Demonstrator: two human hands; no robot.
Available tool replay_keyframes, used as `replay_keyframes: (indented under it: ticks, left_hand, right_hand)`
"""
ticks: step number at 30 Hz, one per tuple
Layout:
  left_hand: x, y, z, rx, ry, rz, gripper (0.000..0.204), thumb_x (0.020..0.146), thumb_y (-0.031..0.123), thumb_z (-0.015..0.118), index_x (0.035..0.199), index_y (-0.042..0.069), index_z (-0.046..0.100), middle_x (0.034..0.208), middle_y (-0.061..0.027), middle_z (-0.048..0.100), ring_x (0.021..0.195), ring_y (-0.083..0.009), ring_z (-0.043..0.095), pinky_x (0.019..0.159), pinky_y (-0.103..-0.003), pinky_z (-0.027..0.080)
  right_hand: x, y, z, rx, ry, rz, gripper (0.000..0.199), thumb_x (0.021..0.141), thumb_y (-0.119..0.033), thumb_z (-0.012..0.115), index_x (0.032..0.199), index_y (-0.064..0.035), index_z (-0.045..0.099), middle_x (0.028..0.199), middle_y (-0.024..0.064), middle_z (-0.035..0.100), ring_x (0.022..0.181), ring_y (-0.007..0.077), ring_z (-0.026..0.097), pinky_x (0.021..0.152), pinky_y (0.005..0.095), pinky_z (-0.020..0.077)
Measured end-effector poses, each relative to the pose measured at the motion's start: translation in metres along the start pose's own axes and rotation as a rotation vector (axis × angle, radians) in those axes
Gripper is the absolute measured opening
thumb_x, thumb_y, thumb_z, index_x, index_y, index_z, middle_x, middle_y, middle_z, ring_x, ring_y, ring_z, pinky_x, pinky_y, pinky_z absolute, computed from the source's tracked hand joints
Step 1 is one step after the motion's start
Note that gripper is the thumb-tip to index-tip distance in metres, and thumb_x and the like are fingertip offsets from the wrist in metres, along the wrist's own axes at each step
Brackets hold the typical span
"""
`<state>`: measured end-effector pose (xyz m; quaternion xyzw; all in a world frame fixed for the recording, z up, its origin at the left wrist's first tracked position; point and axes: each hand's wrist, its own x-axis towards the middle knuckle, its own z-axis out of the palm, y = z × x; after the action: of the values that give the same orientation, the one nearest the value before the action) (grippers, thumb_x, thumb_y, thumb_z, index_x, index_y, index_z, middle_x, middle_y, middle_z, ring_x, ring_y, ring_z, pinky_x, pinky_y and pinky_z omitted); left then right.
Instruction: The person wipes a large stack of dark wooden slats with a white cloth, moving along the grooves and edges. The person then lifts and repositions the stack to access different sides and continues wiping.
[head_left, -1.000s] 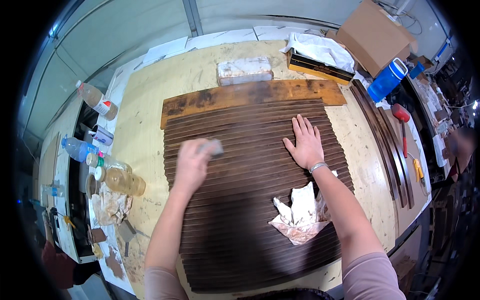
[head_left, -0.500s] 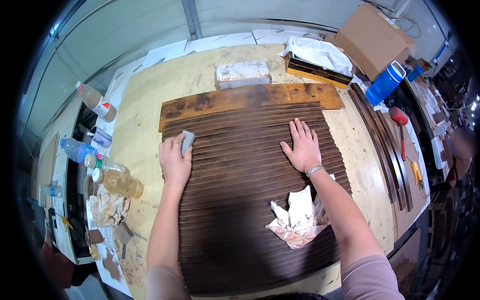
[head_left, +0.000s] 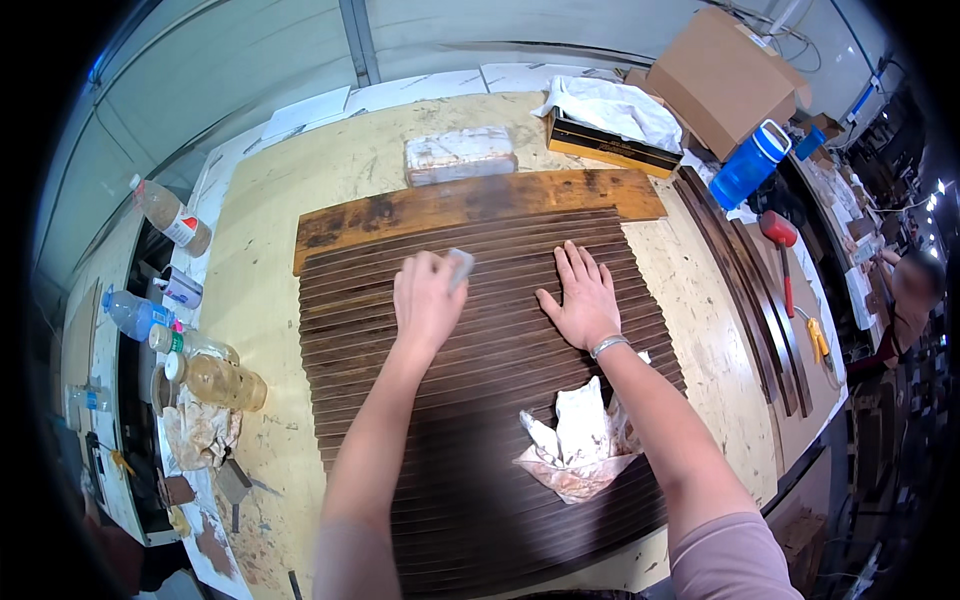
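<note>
A dark brown panel of ridged wooden slats (head_left: 500, 390) lies flat before me. My left hand (head_left: 427, 300) is closed around a small grey sanding block (head_left: 460, 268), low over the panel's upper left part; both are slightly blurred. On the upper right part of the panel my right hand (head_left: 585, 300) rests flat, fingers spread, holding nothing. Just below my right wrist, a crumpled white cloth (head_left: 580, 440) with brownish stains lies on the slats. A stained brown board (head_left: 470, 205) runs along the panel's far edge.
A white wrapped block (head_left: 460, 157) sits behind the board. Bottles, including a tan-filled one (head_left: 225, 383), line the left edge. At right are dark wood strips (head_left: 750, 290), a red mallet (head_left: 778, 230) and a blue water bottle (head_left: 750, 165). Another person (head_left: 910, 300) is at far right.
My left hand has slid the sanding block rightward from the panel's left edge toward its middle. My right hand stays flat on the slats. The whole view has shifted a little.
</note>
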<state>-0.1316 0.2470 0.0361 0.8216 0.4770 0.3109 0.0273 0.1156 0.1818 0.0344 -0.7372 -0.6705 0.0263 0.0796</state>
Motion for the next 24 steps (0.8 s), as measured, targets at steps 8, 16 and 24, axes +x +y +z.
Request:
replay_keyframes:
  ticks: [8,16,24]
  left_hand:
    - [0.012,0.052,0.036,0.041,0.044,0.040,0.038,0.078,0.023,0.079,0.114,0.013,0.069,0.103,-0.0066,0.059,0.098,-0.0272,0.058,0.080,-0.041,0.048]
    - [0.017,0.051,0.024,-0.111,0.084,0.192,0.033,0.082,0.010,0.074,0.115,0.017,0.072,0.113,-0.0048,0.063,0.104,-0.0282,0.056,0.085,-0.042,0.047]
    - [0.011,0.011,-0.005,0.107,0.058,-0.012,0.033,0.079,0.000,0.068,0.106,0.016,0.077,0.107,-0.0062,0.064,0.105,-0.0295,0.055,0.084,-0.042,0.044]
  right_hand:
    - [0.001,0.003,0.005,0.003,0.023,0.006,0.081,0.095,-0.053,0.054,0.158,-0.0079,0.031,0.167,0.0108,0.028,0.154,0.0278,0.025,0.125,0.0489,0.0191]
    - [0.001,0.001,0.004,0.006,0.022,0.008,0.080,0.095,-0.053,0.054,0.158,-0.0085,0.032,0.167,0.0099,0.028,0.154,0.0269,0.024,0.125,0.0489,0.0196]
    - [-0.001,0.000,0.002,0.029,0.023,0.014,0.079,0.096,-0.052,0.054,0.158,-0.0083,0.032,0.167,0.0100,0.028,0.154,0.0266,0.024,0.125,0.0484,0.0190]
